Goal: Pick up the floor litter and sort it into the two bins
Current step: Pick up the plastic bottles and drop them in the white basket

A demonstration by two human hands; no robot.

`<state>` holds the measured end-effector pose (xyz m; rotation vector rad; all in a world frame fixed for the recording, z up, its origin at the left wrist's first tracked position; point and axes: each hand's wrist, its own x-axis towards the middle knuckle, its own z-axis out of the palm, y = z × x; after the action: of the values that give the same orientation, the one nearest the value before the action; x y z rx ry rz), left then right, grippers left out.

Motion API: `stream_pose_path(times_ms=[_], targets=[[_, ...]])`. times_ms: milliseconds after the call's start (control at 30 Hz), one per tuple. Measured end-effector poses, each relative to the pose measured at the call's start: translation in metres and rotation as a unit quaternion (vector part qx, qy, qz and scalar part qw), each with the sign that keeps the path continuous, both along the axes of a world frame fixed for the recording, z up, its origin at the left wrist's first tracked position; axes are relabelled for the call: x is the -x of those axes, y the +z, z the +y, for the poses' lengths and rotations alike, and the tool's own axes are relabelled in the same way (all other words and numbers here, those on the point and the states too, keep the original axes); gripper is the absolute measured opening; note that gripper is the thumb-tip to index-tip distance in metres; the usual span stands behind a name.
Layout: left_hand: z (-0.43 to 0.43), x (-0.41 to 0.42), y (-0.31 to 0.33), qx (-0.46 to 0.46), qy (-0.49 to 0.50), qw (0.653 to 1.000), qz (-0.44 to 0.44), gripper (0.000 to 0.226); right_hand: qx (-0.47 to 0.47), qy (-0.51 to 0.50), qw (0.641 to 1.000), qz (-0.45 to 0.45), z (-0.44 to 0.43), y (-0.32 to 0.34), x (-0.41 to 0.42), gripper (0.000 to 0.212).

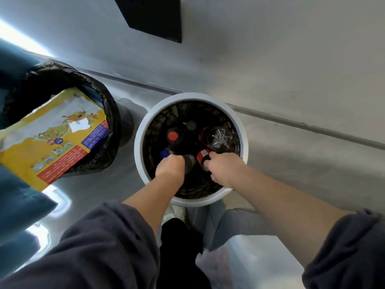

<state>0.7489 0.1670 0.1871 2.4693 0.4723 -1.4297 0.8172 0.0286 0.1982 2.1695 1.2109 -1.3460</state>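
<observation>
Bottles (pixel 173 136) upright in white bin (pixel 140 130); yellow box (pixel 41 147) in black-lined bin (pixel 113 113)

Left hand (pixel 169 166) fingers hidden; yellow box (pixel 52 134) cropped left.

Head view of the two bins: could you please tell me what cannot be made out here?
All in the head view:
Left hand: fingers hidden under its own back; grip unclear.
Bottles in white bin: bodies lost in dark interior.
Black bin contents: covered by yellow package.
Package print: too blurred.
</observation>
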Motion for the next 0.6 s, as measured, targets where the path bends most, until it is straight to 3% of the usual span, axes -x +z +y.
stream_pose_path(times_ms=[200,367,600], targets=[[0.008,0.000,-0.006,0.002,-0.022,0.999,-0.035,0.037,-0.007,0.003,1.000,-0.009,-0.004,0.005,0.001,0.038],[0.021,0.021,0.036,-0.013,-0.213,0.973,-0.084,0.080,-0.013,0.006,0.999,-0.045,-0.004,0.030,0.010,0.039],[0.051,0.074,0.127,-0.038,-0.114,0.988,-0.094,0.080,-0.032,0.026,0.997,-0.072,0.019,0.095,0.036,0.062]])
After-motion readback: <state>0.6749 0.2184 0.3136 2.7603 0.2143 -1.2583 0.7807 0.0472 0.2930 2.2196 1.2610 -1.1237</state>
